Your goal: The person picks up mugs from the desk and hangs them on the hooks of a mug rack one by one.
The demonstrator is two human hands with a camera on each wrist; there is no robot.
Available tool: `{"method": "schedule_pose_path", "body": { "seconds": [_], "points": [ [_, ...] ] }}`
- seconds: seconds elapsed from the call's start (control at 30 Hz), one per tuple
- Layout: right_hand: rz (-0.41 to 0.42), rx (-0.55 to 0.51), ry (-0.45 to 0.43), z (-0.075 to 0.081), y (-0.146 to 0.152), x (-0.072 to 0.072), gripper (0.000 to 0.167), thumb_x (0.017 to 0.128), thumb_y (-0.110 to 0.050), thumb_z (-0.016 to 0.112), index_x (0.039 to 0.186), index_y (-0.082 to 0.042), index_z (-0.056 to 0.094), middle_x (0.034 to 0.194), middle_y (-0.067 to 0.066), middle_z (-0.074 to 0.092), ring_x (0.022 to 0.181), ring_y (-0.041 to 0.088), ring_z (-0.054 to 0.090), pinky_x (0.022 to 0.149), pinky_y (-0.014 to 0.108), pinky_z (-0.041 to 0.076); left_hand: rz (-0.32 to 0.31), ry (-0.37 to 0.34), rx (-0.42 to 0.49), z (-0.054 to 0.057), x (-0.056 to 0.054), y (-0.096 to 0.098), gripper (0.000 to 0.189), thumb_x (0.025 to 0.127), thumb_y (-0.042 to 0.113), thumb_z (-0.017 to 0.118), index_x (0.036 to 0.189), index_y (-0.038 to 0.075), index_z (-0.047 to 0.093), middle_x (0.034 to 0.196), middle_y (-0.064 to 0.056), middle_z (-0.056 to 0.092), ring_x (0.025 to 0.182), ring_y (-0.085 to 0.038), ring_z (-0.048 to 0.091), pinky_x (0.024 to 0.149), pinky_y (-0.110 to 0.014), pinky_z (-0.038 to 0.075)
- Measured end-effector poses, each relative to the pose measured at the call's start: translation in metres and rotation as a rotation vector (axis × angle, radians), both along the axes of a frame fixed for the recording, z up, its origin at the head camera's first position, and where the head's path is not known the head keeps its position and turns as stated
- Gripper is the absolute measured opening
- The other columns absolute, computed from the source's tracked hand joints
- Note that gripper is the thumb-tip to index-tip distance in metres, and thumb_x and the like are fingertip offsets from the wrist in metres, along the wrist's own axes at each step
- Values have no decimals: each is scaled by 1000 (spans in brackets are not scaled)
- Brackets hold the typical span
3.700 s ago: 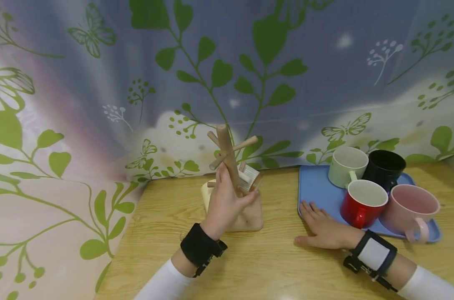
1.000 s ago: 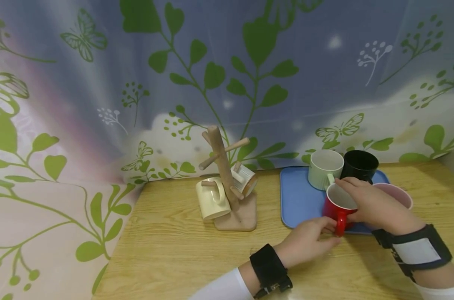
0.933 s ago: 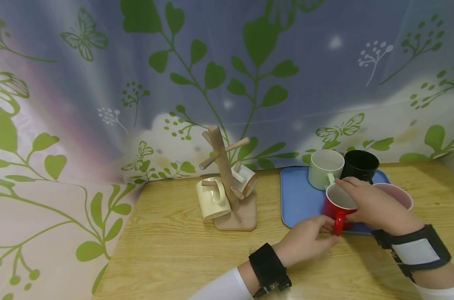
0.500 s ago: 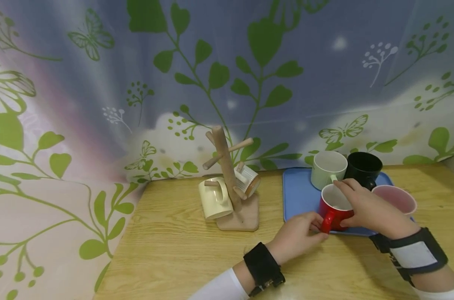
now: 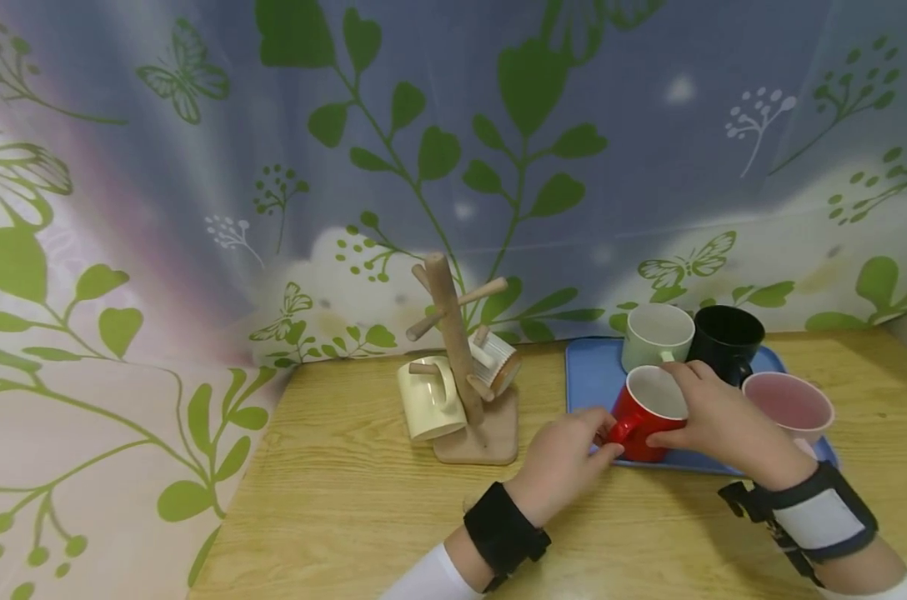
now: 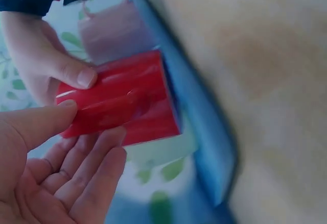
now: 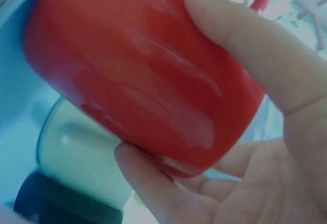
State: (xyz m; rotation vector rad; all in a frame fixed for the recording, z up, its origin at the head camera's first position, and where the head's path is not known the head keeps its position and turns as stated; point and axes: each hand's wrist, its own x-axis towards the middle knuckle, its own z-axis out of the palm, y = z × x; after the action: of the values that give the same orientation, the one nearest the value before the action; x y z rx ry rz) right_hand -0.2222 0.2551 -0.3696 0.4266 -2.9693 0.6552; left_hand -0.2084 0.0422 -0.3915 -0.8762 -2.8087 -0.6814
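A red mug (image 5: 637,433) with a white inside leans slightly over the front of the blue tray (image 5: 590,375). My right hand (image 5: 731,429) grips its body from the right, thumb on the near side. My left hand (image 5: 558,462) pinches at its handle (image 5: 620,431), which points left. In the left wrist view the mug (image 6: 138,94) lies between both hands. The right wrist view shows thumb and fingers around the mug's red wall (image 7: 133,66). Whether its base touches the tray is hidden.
A pale green mug (image 5: 652,337), a black mug (image 5: 727,342) and a pink mug (image 5: 789,408) stand on the tray. To the left, a wooden mug tree (image 5: 453,333) carries a cream mug (image 5: 427,408) and a ribbed white mug (image 5: 494,362). A patterned curtain (image 5: 423,125) hangs behind.
My left hand has left the mug tree and come to the red mug; my right hand has moved from the tray's edge onto it. The mug has shifted left, its handle turned leftward.
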Motion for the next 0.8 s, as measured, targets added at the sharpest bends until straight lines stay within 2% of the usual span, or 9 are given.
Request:
{"method": "schedule_pose_path", "body": {
  "seconds": [0.13, 0.23, 0.33, 0.43, 0.53, 0.67, 0.8],
  "points": [
    [-4, -50, 43, 5, -13, 8, 100, 66, -46, 87, 138, 7, 42, 122, 34, 51, 93, 41, 61, 70, 52, 58, -3, 78, -22, 17, 11, -17, 20, 94, 30, 64, 109, 16, 64, 98, 6, 69, 79, 1, 61, 63, -5, 41],
    [37, -147, 67, 7, -23, 14, 99, 67, -45, 87, 139, 5, 42, 125, 32, 51, 99, 41, 59, 71, 50, 58, 4, 114, -18, 27, 19, -32, 24, 95, 30, 63, 114, 16, 63, 100, 5, 68, 82, -1, 61, 66, -7, 43],
    [119, -278, 17, 6, -31, 17, 97, 70, -35, 87, 142, 7, 37, 129, 30, 48, 103, 38, 57, 71, 45, 60, 2, 165, 19, 36, 27, -49, 27, 94, 27, 64, 117, 14, 63, 106, 3, 69, 92, -6, 64, 75, -12, 51],
    [192, -381, -62, 4, -39, 19, 95, 73, -27, 86, 143, 10, 34, 128, 29, 49, 102, 32, 58, 69, 36, 61, -11, 212, 101, 43, 32, -66, 29, 93, 23, 66, 120, 12, 66, 112, 0, 70, 101, -11, 66, 86, -19, 55],
    [207, -445, -137, 1, -47, 18, 87, 76, -27, 83, 141, 9, 38, 125, 26, 54, 98, 26, 60, 70, 30, 61, -16, 221, 217, 47, 34, -81, 31, 90, 18, 69, 120, 10, 69, 112, -2, 71, 102, -14, 68, 83, -20, 58],
    [191, -507, -210, -5, -61, 15, 75, 79, -31, 81, 134, 5, 44, 122, 20, 58, 93, 21, 59, 69, 26, 58, 11, 183, 355, 46, 29, -99, 31, 85, 11, 73, 116, 8, 71, 106, -6, 74, 89, -15, 71, 73, -16, 58],
    [189, -540, -276, -11, -78, 12, 74, 81, -33, 78, 132, 6, 42, 122, 21, 59, 94, 22, 59, 69, 26, 55, 72, 179, 366, 47, 24, -109, 27, 84, 10, 74, 112, 10, 73, 100, -3, 76, 82, -12, 71, 71, -14, 57]
  ]
}}
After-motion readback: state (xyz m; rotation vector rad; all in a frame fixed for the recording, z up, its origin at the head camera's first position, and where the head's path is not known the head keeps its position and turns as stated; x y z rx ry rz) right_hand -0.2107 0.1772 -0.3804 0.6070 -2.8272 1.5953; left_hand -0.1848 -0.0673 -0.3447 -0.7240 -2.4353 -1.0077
